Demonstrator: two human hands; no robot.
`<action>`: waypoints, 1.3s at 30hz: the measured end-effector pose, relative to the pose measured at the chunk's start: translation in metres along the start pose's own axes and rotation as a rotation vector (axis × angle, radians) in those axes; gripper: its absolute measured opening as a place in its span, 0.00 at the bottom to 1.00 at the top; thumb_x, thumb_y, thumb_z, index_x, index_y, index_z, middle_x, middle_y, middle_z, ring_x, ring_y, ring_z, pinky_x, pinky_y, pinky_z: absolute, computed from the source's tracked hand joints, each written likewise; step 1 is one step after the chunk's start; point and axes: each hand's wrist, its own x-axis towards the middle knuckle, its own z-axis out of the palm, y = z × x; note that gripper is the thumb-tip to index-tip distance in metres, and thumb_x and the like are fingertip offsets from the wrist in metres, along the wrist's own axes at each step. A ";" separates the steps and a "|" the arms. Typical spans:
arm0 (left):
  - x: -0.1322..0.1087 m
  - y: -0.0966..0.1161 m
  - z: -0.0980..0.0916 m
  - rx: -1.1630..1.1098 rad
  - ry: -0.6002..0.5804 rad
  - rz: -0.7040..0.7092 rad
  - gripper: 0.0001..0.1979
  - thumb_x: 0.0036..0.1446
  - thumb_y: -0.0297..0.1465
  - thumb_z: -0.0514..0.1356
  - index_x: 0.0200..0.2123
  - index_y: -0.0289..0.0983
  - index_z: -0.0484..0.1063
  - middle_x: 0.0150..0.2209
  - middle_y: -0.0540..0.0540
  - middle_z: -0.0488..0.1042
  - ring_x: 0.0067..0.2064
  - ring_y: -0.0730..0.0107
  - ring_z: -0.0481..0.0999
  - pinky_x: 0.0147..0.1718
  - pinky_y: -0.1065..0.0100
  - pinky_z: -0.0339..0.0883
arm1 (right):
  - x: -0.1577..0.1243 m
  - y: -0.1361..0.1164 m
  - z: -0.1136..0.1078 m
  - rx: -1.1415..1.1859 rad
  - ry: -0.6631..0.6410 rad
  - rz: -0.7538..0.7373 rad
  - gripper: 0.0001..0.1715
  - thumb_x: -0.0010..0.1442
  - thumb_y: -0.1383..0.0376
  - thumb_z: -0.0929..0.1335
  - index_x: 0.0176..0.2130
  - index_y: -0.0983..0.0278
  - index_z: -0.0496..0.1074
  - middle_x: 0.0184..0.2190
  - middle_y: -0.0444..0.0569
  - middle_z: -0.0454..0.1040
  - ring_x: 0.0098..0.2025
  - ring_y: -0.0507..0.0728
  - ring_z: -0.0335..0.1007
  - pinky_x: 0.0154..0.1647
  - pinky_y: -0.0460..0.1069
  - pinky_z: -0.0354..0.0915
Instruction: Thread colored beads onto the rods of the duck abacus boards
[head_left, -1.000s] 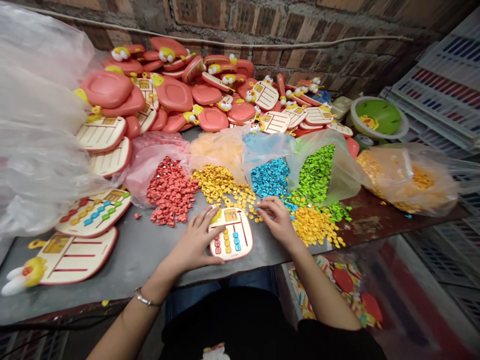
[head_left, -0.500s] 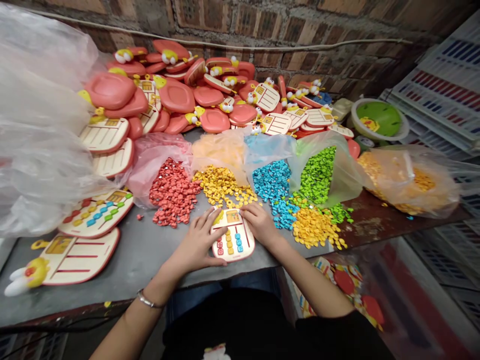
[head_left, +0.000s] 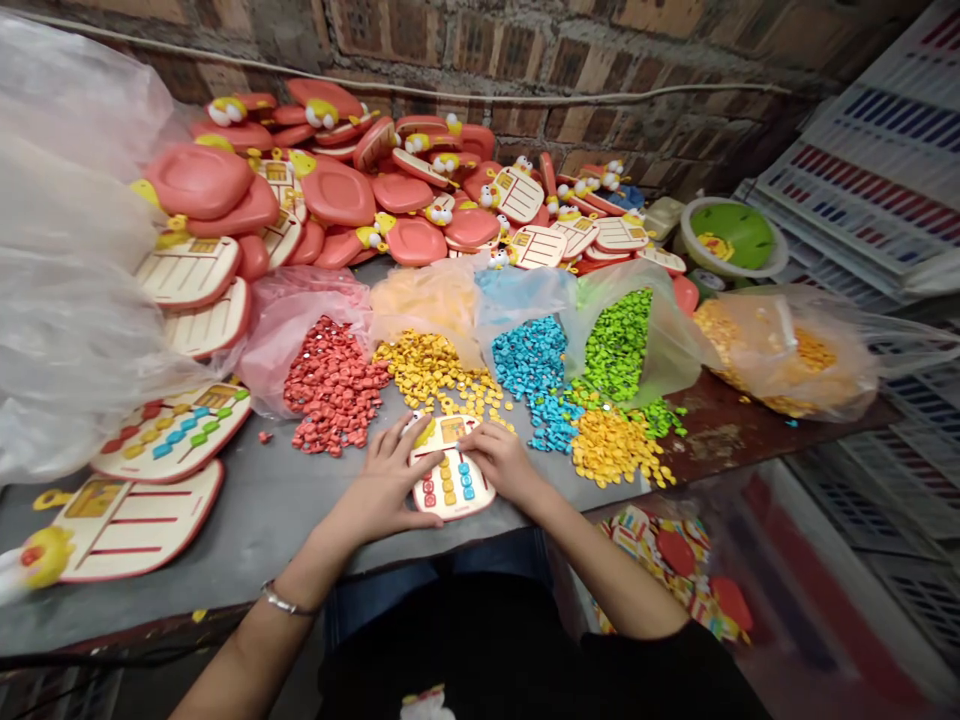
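Note:
A small cream toy abacus board (head_left: 448, 482) with red, yellow and blue beads lies on the grey table (head_left: 247, 520) in front of me. My left hand (head_left: 382, 488) rests on its left side, thumb under the near edge and fingers spread over the top. My right hand (head_left: 501, 462) sits on its upper right part with the fingertips curled together over the rods; whether they pinch a bead is hidden. Just beyond lie heaps of red beads (head_left: 334, 385), yellow beads (head_left: 435, 368), blue beads (head_left: 536, 365), green beads (head_left: 622, 345) and a loose yellow pile (head_left: 611, 445).
Finished and empty boards (head_left: 169, 435) lie at the left beside a big clear plastic bag (head_left: 67, 270). A heap of red toy shells and boards (head_left: 390, 185) fills the back by the brick wall. An orange-bead bag (head_left: 795, 355), a green bowl (head_left: 731, 235) and stacked crates (head_left: 870, 180) stand at right.
My right hand has come back from the yellow and blue beads at the right onto the board. The left hand has stayed on the board. The view has shifted slightly.

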 end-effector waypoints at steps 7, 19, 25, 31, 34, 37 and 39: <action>0.000 -0.001 0.000 -0.010 -0.002 0.005 0.39 0.46 0.59 0.62 0.58 0.45 0.68 0.69 0.37 0.45 0.67 0.36 0.44 0.58 0.40 0.48 | -0.007 0.005 -0.049 0.229 -0.082 -0.013 0.07 0.64 0.63 0.67 0.35 0.61 0.75 0.35 0.48 0.76 0.39 0.56 0.73 0.44 0.52 0.68; 0.000 -0.004 -0.001 -0.005 0.017 -0.052 0.39 0.46 0.58 0.63 0.58 0.45 0.67 0.70 0.38 0.45 0.68 0.36 0.43 0.59 0.39 0.46 | -0.020 0.168 -0.169 -0.723 0.369 0.522 0.21 0.57 0.67 0.64 0.50 0.69 0.73 0.48 0.65 0.71 0.52 0.68 0.64 0.54 0.64 0.59; 0.000 -0.005 -0.002 -0.022 0.004 -0.050 0.41 0.46 0.59 0.62 0.59 0.45 0.66 0.70 0.36 0.44 0.68 0.34 0.42 0.59 0.37 0.46 | -0.011 0.177 -0.168 -0.667 0.344 0.553 0.15 0.53 0.68 0.64 0.39 0.68 0.75 0.36 0.60 0.76 0.39 0.65 0.69 0.45 0.58 0.64; 0.000 -0.004 -0.002 -0.022 -0.016 -0.058 0.41 0.46 0.59 0.62 0.60 0.44 0.65 0.70 0.35 0.44 0.68 0.34 0.42 0.59 0.36 0.46 | -0.011 0.141 -0.160 -0.496 0.632 0.426 0.12 0.58 0.63 0.62 0.38 0.64 0.71 0.34 0.54 0.75 0.35 0.60 0.68 0.39 0.54 0.64; 0.000 -0.004 -0.002 -0.034 -0.007 -0.060 0.41 0.46 0.58 0.62 0.60 0.45 0.66 0.70 0.36 0.44 0.68 0.34 0.42 0.59 0.37 0.47 | -0.006 0.101 -0.134 -0.259 0.704 0.351 0.11 0.60 0.59 0.62 0.38 0.63 0.70 0.33 0.50 0.73 0.34 0.58 0.69 0.35 0.51 0.65; 0.000 -0.005 -0.001 -0.037 -0.003 -0.055 0.41 0.46 0.58 0.62 0.60 0.45 0.65 0.70 0.37 0.43 0.68 0.35 0.41 0.60 0.37 0.46 | 0.003 0.059 -0.091 0.023 0.575 0.277 0.10 0.62 0.59 0.64 0.39 0.61 0.69 0.34 0.49 0.73 0.34 0.57 0.70 0.34 0.50 0.67; 0.000 -0.005 -0.001 -0.030 -0.004 -0.055 0.41 0.46 0.58 0.63 0.60 0.45 0.66 0.70 0.36 0.43 0.68 0.34 0.41 0.60 0.37 0.46 | 0.011 0.038 -0.061 0.150 0.434 0.234 0.08 0.63 0.60 0.64 0.40 0.60 0.70 0.35 0.49 0.74 0.35 0.57 0.71 0.34 0.50 0.68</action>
